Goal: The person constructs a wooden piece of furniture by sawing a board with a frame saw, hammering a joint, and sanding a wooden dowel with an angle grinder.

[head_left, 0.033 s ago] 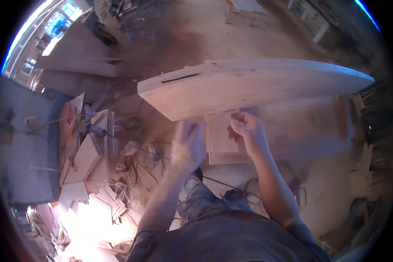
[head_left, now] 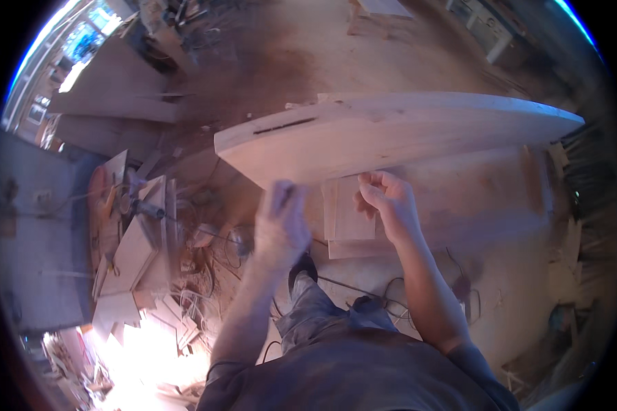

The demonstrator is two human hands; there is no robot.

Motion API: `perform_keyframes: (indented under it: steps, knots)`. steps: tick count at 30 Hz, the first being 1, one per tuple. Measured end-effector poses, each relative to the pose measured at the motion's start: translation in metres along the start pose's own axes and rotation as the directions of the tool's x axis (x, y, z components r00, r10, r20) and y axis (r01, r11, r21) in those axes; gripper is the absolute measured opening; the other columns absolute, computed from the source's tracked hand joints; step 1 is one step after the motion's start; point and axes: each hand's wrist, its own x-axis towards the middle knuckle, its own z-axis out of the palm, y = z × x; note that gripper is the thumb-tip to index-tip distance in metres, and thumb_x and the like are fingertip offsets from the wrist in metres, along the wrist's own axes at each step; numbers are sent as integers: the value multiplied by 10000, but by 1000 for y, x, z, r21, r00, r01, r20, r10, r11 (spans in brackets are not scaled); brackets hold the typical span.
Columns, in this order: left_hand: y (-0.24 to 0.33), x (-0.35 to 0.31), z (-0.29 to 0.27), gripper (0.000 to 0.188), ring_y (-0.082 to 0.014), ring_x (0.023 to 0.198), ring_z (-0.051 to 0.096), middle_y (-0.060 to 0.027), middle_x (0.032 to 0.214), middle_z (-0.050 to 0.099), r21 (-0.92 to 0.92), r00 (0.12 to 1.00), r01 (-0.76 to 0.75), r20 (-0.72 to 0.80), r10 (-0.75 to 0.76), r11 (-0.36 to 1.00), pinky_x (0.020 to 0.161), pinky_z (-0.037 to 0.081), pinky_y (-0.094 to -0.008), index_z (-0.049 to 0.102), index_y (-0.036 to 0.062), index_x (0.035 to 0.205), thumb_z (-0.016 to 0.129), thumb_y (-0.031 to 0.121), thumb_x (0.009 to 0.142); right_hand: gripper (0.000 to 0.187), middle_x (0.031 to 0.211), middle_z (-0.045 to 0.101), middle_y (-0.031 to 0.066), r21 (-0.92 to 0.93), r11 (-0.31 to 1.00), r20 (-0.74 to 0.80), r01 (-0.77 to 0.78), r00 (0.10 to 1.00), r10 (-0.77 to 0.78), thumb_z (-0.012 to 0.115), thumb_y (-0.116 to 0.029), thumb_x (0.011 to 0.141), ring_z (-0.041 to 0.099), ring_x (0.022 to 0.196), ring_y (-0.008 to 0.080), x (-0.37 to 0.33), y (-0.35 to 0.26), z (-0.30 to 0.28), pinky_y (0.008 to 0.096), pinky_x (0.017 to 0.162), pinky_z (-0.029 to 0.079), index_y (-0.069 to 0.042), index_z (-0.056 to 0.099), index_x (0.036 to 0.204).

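A thick, pale wooden board (head_left: 391, 130) with a gently curved far edge stands on its side in front of me; a dark narrow slot (head_left: 284, 126) runs along its top edge at the left end. My left hand (head_left: 281, 222), smeared by motion, is close to the board's lower left corner with fingers curled in. Under the board's near side is my right hand (head_left: 389, 200), its thumb and forefinger brought together and the other fingers bent. Whatever either hand may hold is too small or blurred to make out.
Below the board lies a flat pale panel (head_left: 452, 198) with a smaller wooden piece (head_left: 349, 212) at its left. Cables (head_left: 343, 283) trail over the floor by my shoe (head_left: 303, 267). At left, wooden offcuts (head_left: 134, 250) lean beside a power tool (head_left: 140, 204) and a grey cabinet (head_left: 48, 240).
My left hand has shifted a little to the left. My right hand and the board keep nearly the same place, and the whole view has moved slightly.
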Motion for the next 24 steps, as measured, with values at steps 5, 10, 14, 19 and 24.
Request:
perform_keyframes:
  steps: [5, 10, 14, 19, 24]
  knots:
    - [-96, 67, -38, 199, -299, 806, 629, -122, 942, 576, 9, 999, -9, 50, 9, 1000, 675, 527, -393, 674, -17, 1035, 605, -96, 866, 375, 862, 712, 91, -58, 993, -135, -102, 986, 94, 692, -194, 952, 673, 730, 144, 44, 6, 80, 249, 616, 476, 69, 658, 1217]
    - [-97, 49, -12, 164, -316, 785, 635, -126, 945, 563, -192, 968, 148, 230, -102, 970, 608, 537, -433, 657, 32, 980, 677, -3, 821, 318, 905, 711, 40, -58, 993, -165, -102, 982, 91, 664, -186, 980, 650, 723, 93, 69, 6, 138, 252, 610, 478, 47, 670, 1196]
    - [-75, 35, 2, 180, -332, 845, 637, -151, 1019, 598, -363, 973, 175, 204, -105, 915, 657, 548, -416, 652, 17, 970, 722, 41, 806, 204, 901, 702, 45, -351, 931, -316, -100, 949, -17, 678, -113, 933, 649, 738, 126, 78, -7, 147, 301, 635, 494, -20, 728, 1107]
    - [-128, 52, -33, 295, -405, 1110, 600, -195, 1184, 653, -168, 999, 19, -41, -27, 986, 951, 507, -460, 670, -5, 1077, 784, 61, 812, 294, 855, 621, 72, -887, 27, 348, 461, 707, -616, 661, 44, 775, 612, 805, 278, 106, -35, 89, 392, 725, 514, -78, 739, 1030]
    - [-183, 90, -36, 271, -361, 1071, 621, -148, 1172, 682, -128, 993, 101, -52, -109, 987, 973, 484, -448, 692, -9, 1090, 741, 28, 826, 311, 885, 598, 72, -806, -50, 516, 590, 658, -548, 643, 89, 730, 594, 873, 305, 135, -51, 91, 400, 771, 503, -63, 722, 989]
